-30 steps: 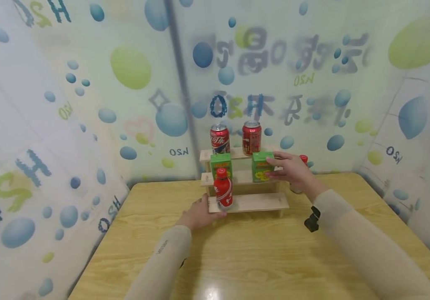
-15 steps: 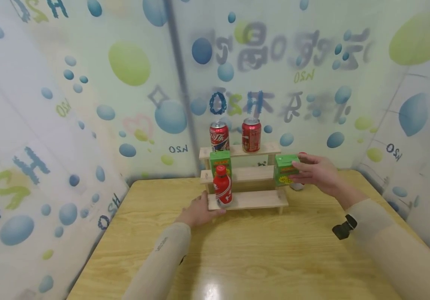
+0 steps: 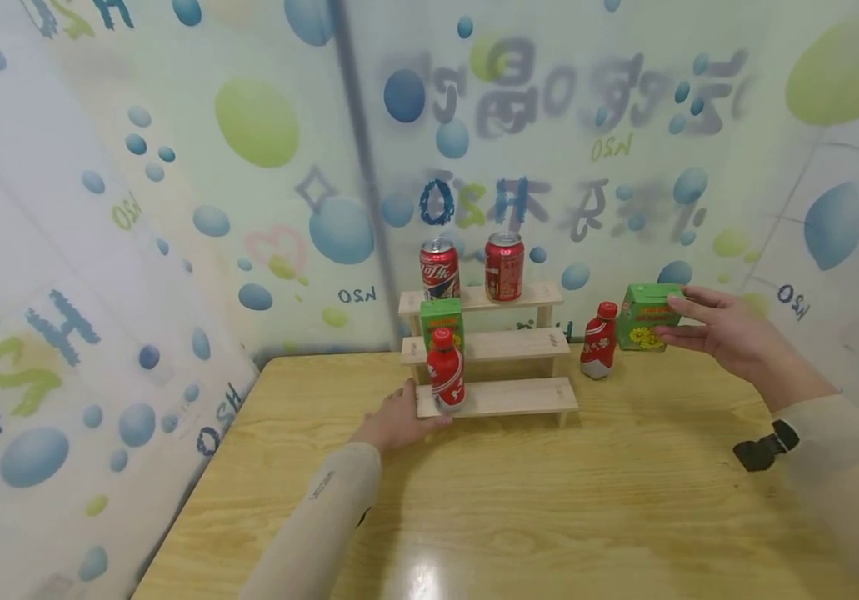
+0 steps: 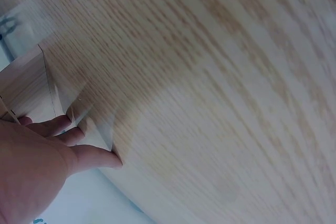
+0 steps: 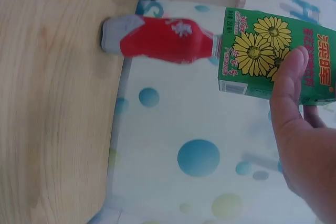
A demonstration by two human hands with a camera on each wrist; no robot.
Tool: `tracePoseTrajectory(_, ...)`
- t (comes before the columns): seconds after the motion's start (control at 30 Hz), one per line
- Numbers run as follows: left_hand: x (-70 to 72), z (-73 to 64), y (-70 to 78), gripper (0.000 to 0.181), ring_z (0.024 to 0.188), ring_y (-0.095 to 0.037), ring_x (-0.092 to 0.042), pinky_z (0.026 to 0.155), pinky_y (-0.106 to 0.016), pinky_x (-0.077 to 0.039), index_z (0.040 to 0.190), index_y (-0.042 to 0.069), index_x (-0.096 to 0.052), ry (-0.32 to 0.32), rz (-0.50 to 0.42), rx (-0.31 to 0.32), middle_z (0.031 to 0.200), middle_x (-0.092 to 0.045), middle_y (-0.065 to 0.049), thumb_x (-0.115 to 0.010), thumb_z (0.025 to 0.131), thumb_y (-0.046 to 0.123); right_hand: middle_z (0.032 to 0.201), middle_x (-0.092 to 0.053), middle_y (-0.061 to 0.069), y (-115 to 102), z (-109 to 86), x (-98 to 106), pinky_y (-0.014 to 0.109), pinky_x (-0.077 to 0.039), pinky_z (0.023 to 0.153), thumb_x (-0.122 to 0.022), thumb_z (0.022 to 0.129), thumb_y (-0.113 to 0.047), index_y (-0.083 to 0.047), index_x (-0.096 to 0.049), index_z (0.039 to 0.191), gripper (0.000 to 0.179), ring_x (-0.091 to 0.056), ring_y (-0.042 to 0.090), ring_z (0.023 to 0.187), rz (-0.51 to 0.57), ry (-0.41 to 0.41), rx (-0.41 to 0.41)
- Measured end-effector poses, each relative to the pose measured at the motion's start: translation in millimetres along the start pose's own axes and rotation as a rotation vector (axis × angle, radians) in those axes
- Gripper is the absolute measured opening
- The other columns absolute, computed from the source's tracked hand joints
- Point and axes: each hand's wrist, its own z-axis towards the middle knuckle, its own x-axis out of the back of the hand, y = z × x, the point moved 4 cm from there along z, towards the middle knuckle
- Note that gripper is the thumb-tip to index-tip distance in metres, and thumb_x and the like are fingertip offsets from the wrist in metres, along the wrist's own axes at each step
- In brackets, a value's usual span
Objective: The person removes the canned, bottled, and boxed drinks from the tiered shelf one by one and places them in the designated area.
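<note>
My right hand (image 3: 729, 333) pinches a green drink carton (image 3: 646, 317) with yellow flowers, held up in the air to the right of the shelf. In the right wrist view the thumb lies across the front of the carton (image 5: 257, 51). A red bottle (image 3: 598, 342) stands on the table just left of that carton. My left hand (image 3: 395, 419) grips the left end of the lowest step of a three-step wooden shelf (image 3: 519, 398). In the left wrist view the fingers of my left hand (image 4: 37, 163) are around the step's corner.
Two red cans (image 3: 504, 268) stand on the top step. Another green carton (image 3: 440, 317) is on the left of the middle step, partly behind a red bottle (image 3: 446, 372) on the bottom step. A patterned wall (image 3: 264, 208) rises behind the wooden table (image 3: 549, 500).
My right hand has lifted the green carton off the right side of the middle step and carried it right, past the standing bottle. My left hand has stayed on the shelf.
</note>
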Motion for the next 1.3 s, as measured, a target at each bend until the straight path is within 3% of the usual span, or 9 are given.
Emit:
tracePoseTrajectory(0.03,0.0,0.4,0.3,0.122,0.156,-0.04,-0.043,0.122,-0.082,-0.022,0.169,0.012,-0.021,-0.001,0.001,-0.003,0.17,-0.041,-0.017,-0.068,0.082,0.085,0.148,-0.061,-0.007,-2,0.8,4,0.029,-0.066,0.085,-0.058,0.11,-0.018,-0.005,0.01,0.169,0.091,-0.082,0.016,0.091,-0.002,0.018,0.0)
tracePoseTrajectory(0.1,0.3,0.8,0.8,0.121,0.156,-0.04,-0.043,0.123,-0.081,-0.023,0.168,0.012,-0.021,-0.003,0.0,-0.008,0.17,-0.042,-0.017,-0.068,0.083,0.084,0.151,-0.054,-0.007,-8,3.7,12,0.028,-0.066,0.085,-0.061,0.109,-0.02,-0.007,0.007,0.17,0.092,-0.082,0.014,0.09,-0.01,0.056,0.0)
tracePoseTrajectory(0.17,0.4,1.1,1.0,0.121,0.156,-0.041,-0.042,0.123,-0.081,-0.023,0.168,0.012,-0.022,-0.003,-0.004,-0.008,0.17,-0.042,-0.017,-0.069,0.083,0.084,0.148,-0.058,-0.009,-13,7.6,19,0.027,-0.066,0.084,-0.063,0.108,-0.023,-0.008,0.005,0.17,0.093,-0.082,0.013,0.089,-0.037,0.087,-0.002)
tracePoseTrajectory(0.2,0.3,1.2,0.9,0.121,0.156,-0.041,-0.042,0.123,-0.081,-0.022,0.168,0.012,-0.022,-0.005,-0.007,-0.007,0.17,-0.041,-0.017,-0.069,0.083,0.084,0.142,-0.064,-0.01,-14,10.1,22,0.026,-0.066,0.084,-0.064,0.107,-0.026,-0.009,0.004,0.17,0.094,-0.082,0.011,0.089,-0.061,0.097,-0.007)
tracePoseTrajectory(0.27,0.0,1.4,0.6,0.121,0.156,-0.041,-0.041,0.123,-0.081,-0.022,0.168,0.012,-0.022,-0.008,-0.005,-0.004,0.17,-0.041,-0.017,-0.069,0.083,0.083,0.109,-0.07,-0.022,-17,15.0,28,0.026,-0.066,0.084,-0.066,0.106,-0.029,-0.01,0.004,0.17,0.097,-0.081,0.01,0.088,-0.09,0.117,-0.013)
tracePoseTrajectory(0.43,-0.6,2.1,0.0,0.122,0.157,-0.041,-0.041,0.123,-0.081,-0.022,0.169,0.012,-0.021,-0.011,0.008,-0.004,0.17,-0.04,-0.017,-0.068,0.083,0.085,0.097,-0.074,-0.022,-14,28.1,39,0.024,-0.065,0.082,-0.066,0.105,-0.031,-0.007,0.004,0.17,0.098,-0.081,0.007,0.087,-0.145,0.124,0.001)
tracePoseTrajectory(0.63,-0.7,1.5,0.1,0.125,0.158,-0.042,-0.039,0.123,-0.082,-0.019,0.17,0.012,-0.019,-0.017,-0.004,0.0,0.172,-0.038,-0.017,-0.068,0.082,0.086,0.096,-0.071,-0.025,3,41.5,47,0.023,-0.065,0.078,-0.062,0.108,-0.028,0.003,0.005,0.167,0.094,-0.08,0.006,0.084,-0.167,0.11,0.047)
tracePoseTrajectory(0.83,0.6,1.3,0.3,0.128,0.159,-0.041,-0.037,0.123,-0.083,-0.018,0.171,0.013,-0.017,-0.017,-0.006,0.009,0.173,-0.036,-0.016,-0.066,0.08,0.088,0.098,-0.065,-0.026,21,44.5,53,0.022,-0.065,0.079,-0.064,0.107,-0.029,0.003,0.004,0.167,0.096,-0.079,0.006,0.083,-0.158,0.118,0.04)
tracePoseTrajectory(1.3,-1.2,1.2,-0.2,0.126,0.159,-0.04,-0.038,0.123,-0.083,-0.018,0.17,0.013,-0.018,-0.007,0.007,0.015,0.173,-0.037,-0.016,-0.067,0.081,0.087,0.096,-0.072,-0.025,75,42.3,77,0.021,-0.064,0.078,-0.06,0.109,-0.026,0.007,0.008,0.165,0.094,-0.077,0.004,0.085,-0.131,0.125,-0.005)
